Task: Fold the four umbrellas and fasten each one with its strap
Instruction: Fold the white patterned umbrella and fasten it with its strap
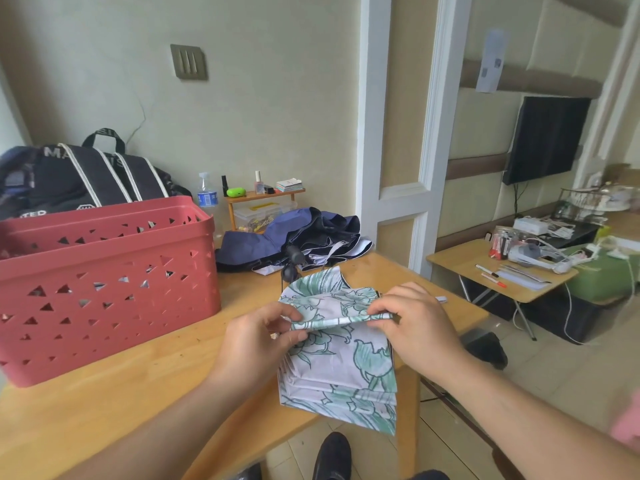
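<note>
Two hands on the floral umbrella (341,362) rn, held over the near edge of the wooden table (145,372), partly hanging past it. My left hand (258,336) has thumb + fingers curled, pinching the left end of a folded ridge of canopy; my right hand (414,323) pinches the same ridge at the right end, fingers curled over the top. Fabric below hangs in stacked flat pleats, so I'd judge the step as pleating/smoothing the panels before rolling. Strap: what may be its tab (441,299) pokes out just beyond my right hand, can't tell for sure.

How I'd do it well: keep the ridge taut btwn both pinches, line each pleat edge-on-edge w/ the stack below, all flaps laid the same way round the shaft. Then roll tight toward the strap side so it reaches its fastener w/o bunching. Risk is loose pleats slipping off the table edge, so better to rest the bundle on the wood.

Navy umbrella (294,237) lies unfolded further back on the table, beside the red basket (104,289), so it seems undone yet. Other two not seen.
</note>
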`<state>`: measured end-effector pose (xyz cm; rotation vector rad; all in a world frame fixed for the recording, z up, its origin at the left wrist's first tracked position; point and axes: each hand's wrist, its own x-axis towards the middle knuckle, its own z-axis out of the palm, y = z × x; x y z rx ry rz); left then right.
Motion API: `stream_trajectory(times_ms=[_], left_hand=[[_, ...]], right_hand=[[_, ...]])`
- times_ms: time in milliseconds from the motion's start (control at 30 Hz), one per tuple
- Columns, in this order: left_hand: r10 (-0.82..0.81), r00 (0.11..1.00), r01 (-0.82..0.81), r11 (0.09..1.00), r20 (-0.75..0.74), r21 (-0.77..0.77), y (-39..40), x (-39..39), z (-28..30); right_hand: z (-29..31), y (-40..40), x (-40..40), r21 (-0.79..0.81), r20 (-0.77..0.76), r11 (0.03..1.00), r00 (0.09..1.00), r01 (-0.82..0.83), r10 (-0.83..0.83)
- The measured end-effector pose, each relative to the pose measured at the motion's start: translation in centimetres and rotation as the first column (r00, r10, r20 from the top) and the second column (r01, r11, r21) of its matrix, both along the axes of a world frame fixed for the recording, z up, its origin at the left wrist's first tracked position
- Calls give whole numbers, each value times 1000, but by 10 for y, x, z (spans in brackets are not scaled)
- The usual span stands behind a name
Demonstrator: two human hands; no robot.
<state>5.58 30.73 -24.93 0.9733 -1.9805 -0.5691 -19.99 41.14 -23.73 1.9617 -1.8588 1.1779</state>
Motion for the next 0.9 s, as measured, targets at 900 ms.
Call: stream_trajectory(times_ms=[900], left_hand=[[-121,991,127,983,-54,135,21,6,-10]], right_hand=[[-29,13,0,-100,-29,993,997,67,-70]])
